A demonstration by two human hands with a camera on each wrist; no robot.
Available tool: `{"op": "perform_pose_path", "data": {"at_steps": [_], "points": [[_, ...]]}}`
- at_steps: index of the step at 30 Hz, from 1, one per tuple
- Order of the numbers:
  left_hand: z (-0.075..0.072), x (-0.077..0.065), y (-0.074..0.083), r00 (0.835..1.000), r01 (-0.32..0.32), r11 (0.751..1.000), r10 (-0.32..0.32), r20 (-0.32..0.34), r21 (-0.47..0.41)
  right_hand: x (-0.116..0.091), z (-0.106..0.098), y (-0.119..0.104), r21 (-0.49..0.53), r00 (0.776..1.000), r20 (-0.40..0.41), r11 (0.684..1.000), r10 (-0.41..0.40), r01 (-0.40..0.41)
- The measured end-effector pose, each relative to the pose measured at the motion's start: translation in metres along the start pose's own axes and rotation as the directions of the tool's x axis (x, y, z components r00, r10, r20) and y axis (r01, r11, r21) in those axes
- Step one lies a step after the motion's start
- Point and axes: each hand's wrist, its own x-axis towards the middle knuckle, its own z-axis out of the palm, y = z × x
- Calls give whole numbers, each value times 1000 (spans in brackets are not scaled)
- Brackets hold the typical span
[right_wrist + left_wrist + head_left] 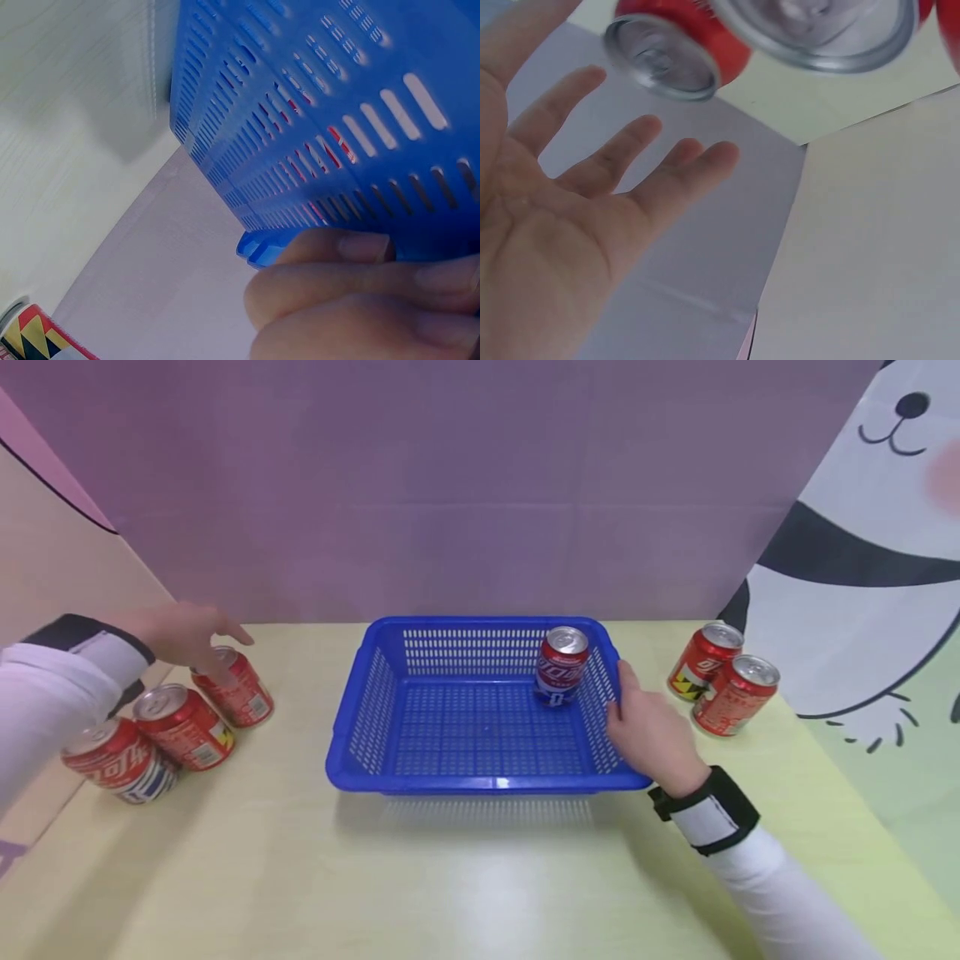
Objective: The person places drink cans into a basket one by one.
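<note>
At the far left, my left hand (183, 631) reaches over the farthest of three red soda cans (242, 697). The left wrist view shows that hand's fingers (619, 161) spread and relaxed beside a can's silver top (660, 60), holding nothing. A blue plastic basket (491, 783) with slotted walls sits in the middle of the table. My right hand (660, 735) grips its right rim, fingers (337, 289) curled against the outer side in the right wrist view. One soda can (561, 672) stands upright inside the basket, near its back right corner.
Two more red cans (705, 660) stand close together right of the basket. The other two left-hand cans (183, 727) stand nearer the front. A purple backdrop (480, 493) rises behind the pale wooden table (450, 885), and a printed panda panel (862, 627) borders the right.
</note>
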Motion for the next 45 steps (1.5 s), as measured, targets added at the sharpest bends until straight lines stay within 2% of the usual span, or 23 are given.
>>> {"op": "perform_pose_path", "data": {"at_steps": [3,9,20,24,34,37,39,42,45], "points": [[3,2,-3,998,29,1000,-28,52,-7,0,1,-1,5,1000,3,1000,1,-1],[6,7,-6,987,100,992,-89,134,-82,-2,2,-2,19,1000,18,1000,9,-9],[17,9,-4,984,147,984,-135,120,-98,-2,3,-3,7,1000,3,1000,9,-9],[20,11,-6,985,143,984,-130,115,-106,-1,5,-3,9,1000,6,1000,14,-14],[24,19,-6,998,-6,1000,6,57,-3,0,6,-2,10,1000,13,1000,21,-21],[20,20,-1,999,-36,999,36,6,9,0,5,-1,-3,1000,1,1000,21,-21],[13,19,4,998,-37,999,38,-50,20,0,5,1,-8,1000,-3,1000,20,-21],[-5,15,14,990,-50,996,60,-125,79,1,4,2,-15,1000,-5,1000,13,-13],[-27,11,34,979,-91,983,117,-166,158,2,3,2,-23,1000,-6,1000,12,-12]]}}
